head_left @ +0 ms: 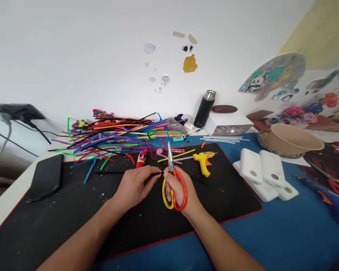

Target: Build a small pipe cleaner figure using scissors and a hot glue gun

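My left hand is closed in a pinch on a black pipe cleaner, which stretches out to the left over the black mat. My right hand holds scissors with one red and one yellow handle, the blades pointing up and away and nearly together. Its thumb and fingers meet the black pipe cleaner close to my left fingertips. Another dark length runs out to the right of my right hand. A yellow glue gun lies right of the scissors, and a red glue stick tube is behind my left hand.
Colourful pipe cleaners are heaped at the back left. A phone lies at the left. White devices, a bowl, a black flask and a white box stand at the right and back.
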### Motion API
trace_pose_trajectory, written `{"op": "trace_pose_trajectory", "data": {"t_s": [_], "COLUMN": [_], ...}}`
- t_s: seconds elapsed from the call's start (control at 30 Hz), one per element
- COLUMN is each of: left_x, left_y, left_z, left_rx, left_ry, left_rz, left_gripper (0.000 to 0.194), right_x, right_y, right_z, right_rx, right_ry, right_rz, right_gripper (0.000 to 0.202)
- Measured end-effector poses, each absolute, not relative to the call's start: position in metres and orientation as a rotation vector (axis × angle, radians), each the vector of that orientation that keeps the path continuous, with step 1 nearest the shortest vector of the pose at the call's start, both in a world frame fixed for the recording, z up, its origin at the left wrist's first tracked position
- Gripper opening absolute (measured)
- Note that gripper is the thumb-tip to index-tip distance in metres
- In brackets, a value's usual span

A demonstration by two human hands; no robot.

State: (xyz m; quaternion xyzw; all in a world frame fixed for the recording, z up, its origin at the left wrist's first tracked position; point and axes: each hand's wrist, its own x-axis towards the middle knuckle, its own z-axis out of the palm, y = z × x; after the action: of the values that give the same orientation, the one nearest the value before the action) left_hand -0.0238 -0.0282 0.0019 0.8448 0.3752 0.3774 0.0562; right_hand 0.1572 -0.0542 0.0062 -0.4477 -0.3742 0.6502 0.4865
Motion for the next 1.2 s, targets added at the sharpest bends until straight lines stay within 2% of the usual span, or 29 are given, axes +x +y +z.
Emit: {"op": "trace_pose_trajectory", "data": {"t_s": [0.57, 0.9, 1.2], "left_x": [-0.0239, -0.0247, -0.0237], "left_y": [-0.0292, -0.0284, -0.0290], "left_z": [0.0044, 0.0004, 0.0016], "left_rx": [2.494, 2.483, 2.482], "left_ry": [1.180, 1.170, 1.193], "left_rz": [1.177, 1.170, 1.154], "left_gripper": [0.013, 0.012, 0.015], "right_x": [0.1585, 0.1576, 0.1571], "right_y": [-0.0529, -0.0546, -0.0538], "right_z": [0.0056, 0.0041, 0.0046], "right_rx": [-1.086, -1.101, -1.096], "right_ry": [-0.844, -0.880, -0.886], "right_rz": [1.566, 1.617, 1.602], "right_gripper": [0.031, 0.041, 0.040]}}
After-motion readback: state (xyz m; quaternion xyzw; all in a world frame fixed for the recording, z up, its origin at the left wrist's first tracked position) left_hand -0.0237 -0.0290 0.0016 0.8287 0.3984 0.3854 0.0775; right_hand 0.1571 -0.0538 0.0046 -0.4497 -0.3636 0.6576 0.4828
